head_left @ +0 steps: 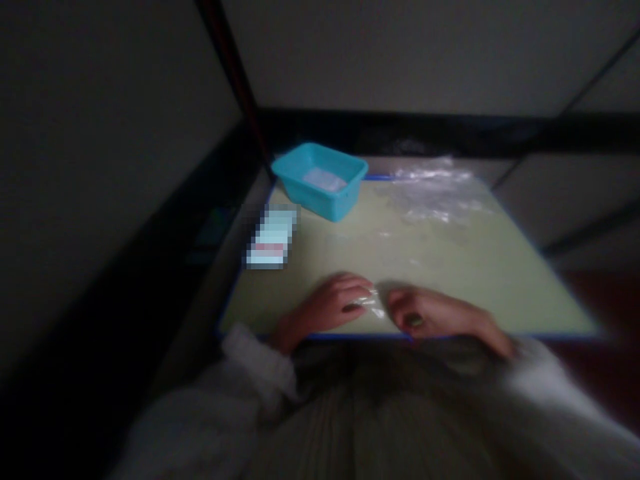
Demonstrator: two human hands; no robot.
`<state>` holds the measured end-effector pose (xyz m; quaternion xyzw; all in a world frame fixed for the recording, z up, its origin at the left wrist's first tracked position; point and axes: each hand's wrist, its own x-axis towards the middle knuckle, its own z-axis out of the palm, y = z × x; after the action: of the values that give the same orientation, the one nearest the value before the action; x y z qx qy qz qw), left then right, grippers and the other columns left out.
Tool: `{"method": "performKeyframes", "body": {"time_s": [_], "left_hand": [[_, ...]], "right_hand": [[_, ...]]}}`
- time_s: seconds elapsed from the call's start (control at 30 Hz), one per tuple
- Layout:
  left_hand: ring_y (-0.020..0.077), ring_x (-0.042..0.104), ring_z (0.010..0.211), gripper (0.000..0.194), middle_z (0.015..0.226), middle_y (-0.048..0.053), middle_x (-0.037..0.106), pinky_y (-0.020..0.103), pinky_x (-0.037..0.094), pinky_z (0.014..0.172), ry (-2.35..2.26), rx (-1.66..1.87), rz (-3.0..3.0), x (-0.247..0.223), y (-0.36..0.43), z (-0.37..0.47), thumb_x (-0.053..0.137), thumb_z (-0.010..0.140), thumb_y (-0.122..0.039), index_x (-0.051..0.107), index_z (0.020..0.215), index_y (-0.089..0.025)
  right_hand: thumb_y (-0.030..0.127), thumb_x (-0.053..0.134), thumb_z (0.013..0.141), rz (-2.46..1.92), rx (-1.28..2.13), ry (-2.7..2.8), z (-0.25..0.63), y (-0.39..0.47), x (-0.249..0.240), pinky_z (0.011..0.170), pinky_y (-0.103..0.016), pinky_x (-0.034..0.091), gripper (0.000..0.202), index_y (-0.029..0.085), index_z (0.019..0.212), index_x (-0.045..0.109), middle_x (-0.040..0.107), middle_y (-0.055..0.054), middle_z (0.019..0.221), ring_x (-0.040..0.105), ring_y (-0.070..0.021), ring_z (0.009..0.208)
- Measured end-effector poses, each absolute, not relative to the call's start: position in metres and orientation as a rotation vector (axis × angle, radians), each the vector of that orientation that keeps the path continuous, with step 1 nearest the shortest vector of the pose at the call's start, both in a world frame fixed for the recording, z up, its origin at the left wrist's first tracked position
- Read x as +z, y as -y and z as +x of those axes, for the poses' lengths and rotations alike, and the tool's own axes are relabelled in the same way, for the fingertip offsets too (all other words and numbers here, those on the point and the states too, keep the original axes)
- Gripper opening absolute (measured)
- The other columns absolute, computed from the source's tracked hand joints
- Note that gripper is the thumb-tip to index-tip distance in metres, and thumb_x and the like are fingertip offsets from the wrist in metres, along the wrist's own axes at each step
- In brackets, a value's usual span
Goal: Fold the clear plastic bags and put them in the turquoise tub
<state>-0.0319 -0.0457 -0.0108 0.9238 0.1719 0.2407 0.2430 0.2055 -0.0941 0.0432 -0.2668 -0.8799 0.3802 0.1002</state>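
Observation:
Near the front edge of the pale yellow table (480,273), my left hand (340,301) has its fingers bent around one end of a small clear plastic piece (373,305). My right hand (425,312) is closed just to the right of that plastic, its fingers curled, with a small greenish thing (415,320) showing at them. Blur hides exactly what the right fingers grip. Both hands rest low over the table, a short gap apart.
A turquoise basket (336,201) with something whitish inside stands at the back left. Crumpled clear plastic bags (435,193) lie at the back right. A pixelated light rectangle (273,239) is at the left edge. Walls rise behind and to the left.

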Motion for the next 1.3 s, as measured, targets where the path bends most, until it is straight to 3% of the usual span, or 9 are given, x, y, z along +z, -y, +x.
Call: {"method": "performKeyframes", "body": {"time_s": [0.23,0.63,0.83,0.97,1.1,1.3], "left_hand": [[0.0204,0.057,0.109,0.024,0.116,0.009,0.063,0.039,0.043,0.097,-0.494,0.662,2.544,-0.012,0.045,-0.032,0.06,0.082,-0.023,0.063,0.106,-0.018],[0.0192,0.06,0.097,0.009,0.106,0.008,0.067,0.037,0.047,0.09,-0.597,0.738,2.562,-0.011,0.05,-0.023,0.06,0.082,-0.02,0.067,0.087,-0.017],[0.0155,0.061,0.083,0.015,0.087,0.007,0.066,0.028,0.049,0.076,-0.697,0.835,2.314,-0.014,0.052,-0.015,0.052,0.085,-0.014,0.065,0.077,-0.015],[0.0133,0.059,0.069,0.013,0.074,0.004,0.064,0.025,0.047,0.066,-0.848,0.83,2.168,-0.015,0.051,-0.01,0.053,0.082,-0.012,0.062,0.074,-0.014],[0.0121,0.059,0.066,0.011,0.071,0.001,0.063,0.022,0.048,0.061,-0.925,0.815,1.962,-0.017,0.046,-0.006,0.053,0.08,-0.011,0.062,0.086,-0.014],[0.0124,0.061,0.067,0.04,0.079,0.001,0.063,0.025,0.053,0.065,-1.024,0.871,1.928,-0.024,0.039,0.002,0.057,0.075,-0.008,0.054,0.114,-0.016]], "right_hand": [[0.007,0.053,0.078,-0.884,1.056,2.423,0.21,0.091,0.048,0.072,-0.028,0.045,0.013,0.017,0.074,0.06,0.062,-0.004,0.082,0.057,-0.0146,0.077],[0.02,0.055,0.081,-0.986,0.946,2.17,0.219,0.094,0.042,0.071,-0.028,0.049,0.008,0.017,0.082,0.062,0.07,-0.006,0.084,0.065,-0.0161,0.077],[0.023,0.054,0.083,-1.161,0.903,1.995,0.217,0.094,0.039,0.067,-0.027,0.048,0.01,0.017,0.078,0.06,0.067,-0.003,0.076,0.062,-0.0154,0.071],[0.032,0.057,0.084,-1.288,0.884,1.814,0.21,0.094,0.04,0.065,-0.026,0.047,0.014,0.017,0.086,0.057,0.065,-0.003,0.076,0.061,-0.0162,0.073],[0.032,0.06,0.082,-1.368,0.838,1.734,0.203,0.09,0.029,0.062,-0.027,0.047,0.029,0.019,0.106,0.05,0.067,-0.003,0.08,0.062,-0.0167,0.07],[0.023,0.049,0.084,-1.544,0.539,1.829,0.205,0.082,0.0,0.062,-0.03,0.047,0.034,0.016,0.117,0.047,0.064,-0.003,0.076,0.06,-0.0178,0.065]]}}
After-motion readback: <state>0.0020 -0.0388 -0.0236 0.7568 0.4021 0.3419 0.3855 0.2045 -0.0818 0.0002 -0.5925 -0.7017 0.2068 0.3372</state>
